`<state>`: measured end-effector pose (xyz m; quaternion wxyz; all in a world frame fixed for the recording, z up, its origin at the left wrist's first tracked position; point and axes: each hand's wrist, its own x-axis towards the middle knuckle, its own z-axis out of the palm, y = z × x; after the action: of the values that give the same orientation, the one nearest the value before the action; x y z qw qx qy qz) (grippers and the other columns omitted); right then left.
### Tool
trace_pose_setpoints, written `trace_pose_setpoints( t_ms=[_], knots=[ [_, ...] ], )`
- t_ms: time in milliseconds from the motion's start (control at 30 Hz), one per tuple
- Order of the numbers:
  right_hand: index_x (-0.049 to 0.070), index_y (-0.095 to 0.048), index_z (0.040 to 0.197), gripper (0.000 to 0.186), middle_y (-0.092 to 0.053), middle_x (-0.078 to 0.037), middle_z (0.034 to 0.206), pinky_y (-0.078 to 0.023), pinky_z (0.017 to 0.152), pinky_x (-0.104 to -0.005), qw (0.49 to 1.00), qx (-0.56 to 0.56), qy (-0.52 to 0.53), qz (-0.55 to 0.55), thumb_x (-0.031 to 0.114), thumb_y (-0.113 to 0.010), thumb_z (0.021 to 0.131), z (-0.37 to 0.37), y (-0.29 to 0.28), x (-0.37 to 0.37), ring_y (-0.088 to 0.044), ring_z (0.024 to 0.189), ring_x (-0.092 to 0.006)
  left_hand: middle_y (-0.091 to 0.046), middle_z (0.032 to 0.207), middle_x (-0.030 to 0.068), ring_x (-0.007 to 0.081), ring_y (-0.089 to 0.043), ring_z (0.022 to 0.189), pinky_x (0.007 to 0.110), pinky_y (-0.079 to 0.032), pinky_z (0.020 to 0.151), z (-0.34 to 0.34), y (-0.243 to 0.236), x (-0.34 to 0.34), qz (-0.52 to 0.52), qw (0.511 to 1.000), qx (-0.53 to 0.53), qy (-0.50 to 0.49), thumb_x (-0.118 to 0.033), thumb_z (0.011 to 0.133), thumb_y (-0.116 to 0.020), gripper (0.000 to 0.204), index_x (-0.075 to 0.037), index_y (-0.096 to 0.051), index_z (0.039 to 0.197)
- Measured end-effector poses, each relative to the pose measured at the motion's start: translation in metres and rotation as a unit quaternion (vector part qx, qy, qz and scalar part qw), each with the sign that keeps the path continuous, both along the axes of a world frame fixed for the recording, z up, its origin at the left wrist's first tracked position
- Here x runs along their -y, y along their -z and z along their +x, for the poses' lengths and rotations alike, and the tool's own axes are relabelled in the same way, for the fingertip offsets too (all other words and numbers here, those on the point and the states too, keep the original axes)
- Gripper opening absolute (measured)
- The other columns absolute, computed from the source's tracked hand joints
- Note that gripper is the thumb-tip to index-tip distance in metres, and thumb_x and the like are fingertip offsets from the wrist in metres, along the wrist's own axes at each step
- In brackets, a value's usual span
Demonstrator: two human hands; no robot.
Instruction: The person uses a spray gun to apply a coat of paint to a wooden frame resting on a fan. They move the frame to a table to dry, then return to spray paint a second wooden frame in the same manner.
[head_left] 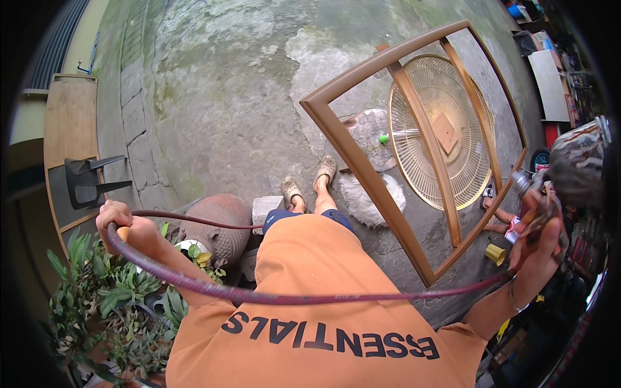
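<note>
My left hand (124, 223) is closed around a dark red hose (310, 299), which sags in a curve across the front of my orange shirt. At the right, my right hand (542, 246) grips a spray gun with a stained metal cup (576, 165) on top; the gun is blurred and partly in shadow. The hose runs up to that hand. Left of the gun, a brown frame (370, 187) with two crossbars stands tilted. Behind its bars shows a round gold wire fan grille (404, 129) with a diamond-shaped plate at its middle.
A white shaggy heap (375, 200) lies beside my feet. Potted plants (129, 284), a clay jar (223, 216) and a pale block (265, 210) are at left. A dark stool (90, 184) lies farther left. A yellow cup (495, 254) and another person's legs (498, 220) are at right.
</note>
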<state>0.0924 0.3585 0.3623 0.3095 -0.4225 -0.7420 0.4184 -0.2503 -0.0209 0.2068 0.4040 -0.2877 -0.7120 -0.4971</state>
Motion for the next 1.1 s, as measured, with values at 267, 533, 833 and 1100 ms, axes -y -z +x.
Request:
trace_pose_setpoints(
  t_ms=[267, 533, 833, 1100],
  knots=[
    [-0.008, -0.062, 0.106, 0.062, -0.066, -0.013, 0.074, -0.029, 0.032, -0.0158, 0.979, 0.059, -0.151, -0.122, 0.051, -0.061, 0.087, -0.018, 0.002, 0.01, -0.054, 0.049, -0.0097, -0.023, 0.058, -0.0023, 0.0094, -0.023, 0.05, 0.026, -0.015, 0.047, -0.009, -0.004, -0.011, 0.032, 0.997, 0.058, 0.048, -0.047, 0.097, -0.043, 0.051, -0.011, -0.032, 0.063],
    [0.003, -0.068, 0.109, 0.04, -0.059, 0.0, 0.065, -0.023, 0.032, -0.0179, 0.996, 0.089, -0.006, -0.01, 0.038, -0.052, 0.098, -0.049, 0.04, -0.137, -0.036, 0.034, -0.001, -0.026, 0.055, 0.0, 0.0116, -0.027, 0.048, 0.026, -0.019, 0.046, 0.005, -0.029, -0.046, -0.079, 0.996, -0.033, 0.031, -0.03, 0.099, -0.045, 0.042, -0.008, -0.035, 0.065],
    [0.009, -0.074, 0.101, 0.043, -0.057, 0.0, 0.061, -0.028, 0.034, -0.02, 0.997, 0.048, 0.046, 0.049, 0.046, -0.053, 0.095, -0.077, 0.08, -0.291, -0.04, 0.033, -0.0038, -0.029, 0.053, 0.002, 0.0139, -0.03, 0.047, 0.028, -0.02, 0.047, 0.035, -0.04, -0.103, -0.129, 0.99, -0.015, 0.052, -0.052, 0.09, -0.058, 0.058, -0.005, -0.037, 0.062],
    [0.015, -0.076, 0.097, 0.043, -0.057, 0.0, 0.059, -0.031, 0.034, -0.0232, 0.979, 0.061, 0.132, 0.143, 0.051, -0.053, 0.093, -0.092, 0.116, -0.405, -0.044, 0.034, -0.0072, -0.03, 0.054, 0.001, 0.014, -0.031, 0.049, 0.027, -0.019, 0.047, 0.048, -0.036, -0.152, -0.162, 0.983, 0.01, 0.082, -0.065, 0.081, -0.06, 0.068, -0.004, -0.038, 0.061]
  ],
)
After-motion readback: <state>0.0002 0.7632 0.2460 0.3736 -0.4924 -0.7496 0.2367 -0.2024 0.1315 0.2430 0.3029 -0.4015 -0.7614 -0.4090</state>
